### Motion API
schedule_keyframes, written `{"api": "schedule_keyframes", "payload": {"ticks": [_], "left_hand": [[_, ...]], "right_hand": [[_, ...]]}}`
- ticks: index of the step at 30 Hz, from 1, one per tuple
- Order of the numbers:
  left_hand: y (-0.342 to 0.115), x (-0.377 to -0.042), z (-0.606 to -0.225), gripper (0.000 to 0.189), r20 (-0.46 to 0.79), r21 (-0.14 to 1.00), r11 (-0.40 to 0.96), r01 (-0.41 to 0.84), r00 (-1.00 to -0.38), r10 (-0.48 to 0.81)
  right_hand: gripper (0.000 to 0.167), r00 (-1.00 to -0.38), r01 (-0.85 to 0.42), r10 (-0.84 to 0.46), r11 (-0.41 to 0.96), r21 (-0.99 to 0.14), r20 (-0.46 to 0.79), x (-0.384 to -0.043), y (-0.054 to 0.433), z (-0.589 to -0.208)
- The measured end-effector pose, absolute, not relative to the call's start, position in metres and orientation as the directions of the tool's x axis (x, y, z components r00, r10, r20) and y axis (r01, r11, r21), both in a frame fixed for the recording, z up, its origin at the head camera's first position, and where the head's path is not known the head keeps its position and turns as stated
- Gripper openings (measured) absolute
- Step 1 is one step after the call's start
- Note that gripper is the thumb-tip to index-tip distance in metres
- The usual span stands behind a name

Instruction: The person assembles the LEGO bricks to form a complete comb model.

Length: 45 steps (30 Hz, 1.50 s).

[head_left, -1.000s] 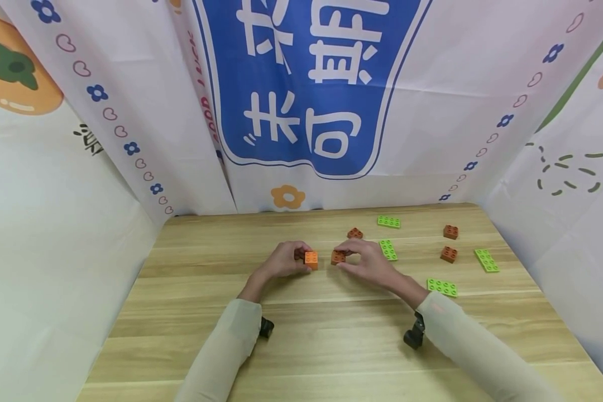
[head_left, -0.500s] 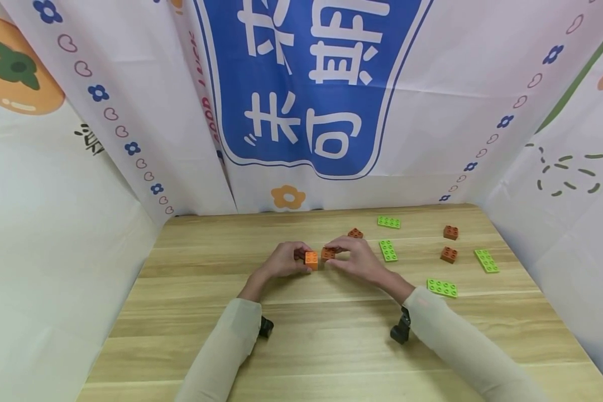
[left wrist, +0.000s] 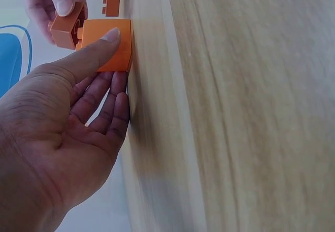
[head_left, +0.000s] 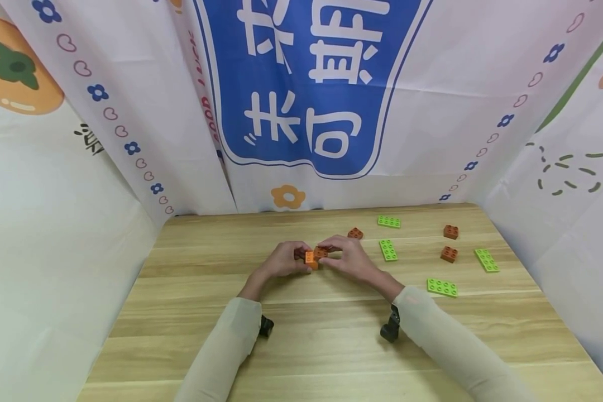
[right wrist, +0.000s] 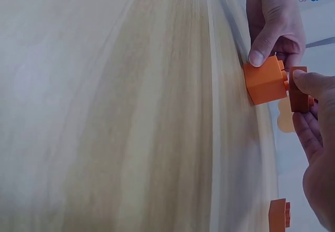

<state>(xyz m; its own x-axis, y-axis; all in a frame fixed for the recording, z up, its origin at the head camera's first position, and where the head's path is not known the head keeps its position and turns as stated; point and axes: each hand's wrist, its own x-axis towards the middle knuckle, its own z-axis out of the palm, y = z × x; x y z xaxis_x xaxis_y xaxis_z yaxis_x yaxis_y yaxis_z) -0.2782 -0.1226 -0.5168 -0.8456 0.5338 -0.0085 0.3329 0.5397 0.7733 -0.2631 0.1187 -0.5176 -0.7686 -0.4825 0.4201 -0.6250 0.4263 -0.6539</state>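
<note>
An orange toy brick [left wrist: 107, 43] stands studs up on the wooden table, and my left hand [head_left: 285, 259] pinches it between thumb and fingers. My right hand [head_left: 348, 258] holds a smaller reddish-brown brick [right wrist: 299, 90] between thumb and fingertips. In the left wrist view this brown brick is tilted, its open underside close over the orange brick's studs. From the head view it overlaps the right part of the orange brick's top. Another brown brick [head_left: 355, 233] lies on the table just beyond the right hand.
Two brown bricks, one [head_left: 450, 231] behind the other [head_left: 449, 254], sit at the right. Several flat green bricks lie around them, among them one [head_left: 388, 250] near the right hand and one [head_left: 442, 287] by the right sleeve. A printed cloth [head_left: 261, 190] hangs behind the table [head_left: 206, 335].
My right hand has moved left with the brown brick, from a gap beside the orange brick to over its right part. The left hand and the orange brick have stayed in place.
</note>
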Motion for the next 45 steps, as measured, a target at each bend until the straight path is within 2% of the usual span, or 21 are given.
{"api": "schedule_keyframes", "payload": {"ticks": [12,25,32,39,45], "left_hand": [[-0.122,-0.28,-0.517,0.034,0.0,0.761,0.546,0.352,-0.84,0.542],[-0.123,-0.28,-0.518,0.033,0.036,0.742,0.547,0.387,-0.838,0.544],[-0.122,-0.281,-0.517,0.033,0.008,0.741,0.565,0.363,-0.846,0.533],[-0.121,-0.281,-0.516,0.033,0.012,0.738,0.563,0.372,-0.841,0.541],[-0.122,-0.279,-0.516,0.032,0.005,0.746,0.56,0.361,-0.844,0.536]], "right_hand": [[0.037,-0.783,-0.606,-0.463,0.418,-0.677,0.415,-0.267,0.108,-0.522],[0.034,-0.761,-0.63,-0.488,0.396,-0.668,0.428,-0.268,0.102,-0.518],[0.026,-0.734,-0.66,-0.514,0.388,-0.643,0.444,-0.267,0.103,-0.515],[0.027,-0.758,-0.635,-0.522,0.453,-0.626,0.391,-0.269,0.104,-0.513],[0.024,-0.762,-0.624,-0.525,0.437,-0.647,0.38,-0.27,0.103,-0.511]]}}
